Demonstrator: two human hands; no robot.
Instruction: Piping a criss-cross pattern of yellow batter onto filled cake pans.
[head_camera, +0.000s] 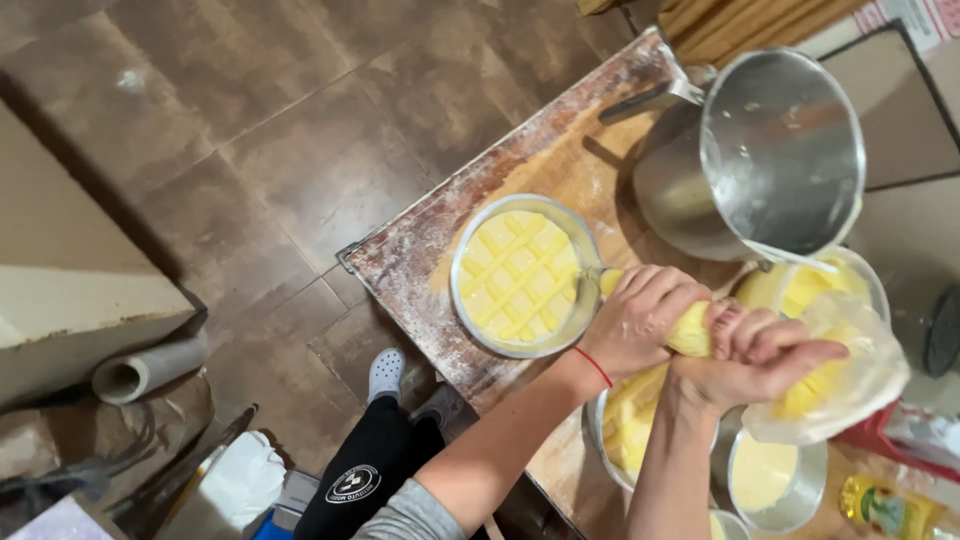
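Left hand (640, 320), a red thread at its wrist, has its fingers curled tight around the narrow front of a clear plastic piping bag of yellow paste (830, 375); right hand (755, 365) is clenched around the bag just behind it, fingers pressed together over the twisted neck, with the loose plastic bulging out past the knuckles. The bag's tip points at the rim of a round shallow metal tin (525, 275), which holds a yellow filling marked with a piped lattice of crossing lines. That tin sits alone on the flour-dusted wooden board (420, 250), bare board on its near and far sides, well inside the board's edge; beyond that edge the brown tiled floor (300, 130) lies open. Under the forearms a second round tin of yellow filling (630, 420) is partly hidden, a smaller round tin of paler yellow cream (765, 475) just beside it, and another yellow-filled dish (790, 285) shows behind the hands. A large steel pot with a long handle (770, 150), tipped so its pale smeared inside faces the camera, stands close above the hands and leaves little room on that side. A yellow bottle (885, 505) lies at the board's lower corner. A grey roll (150, 368) rests on the floor, well apart.
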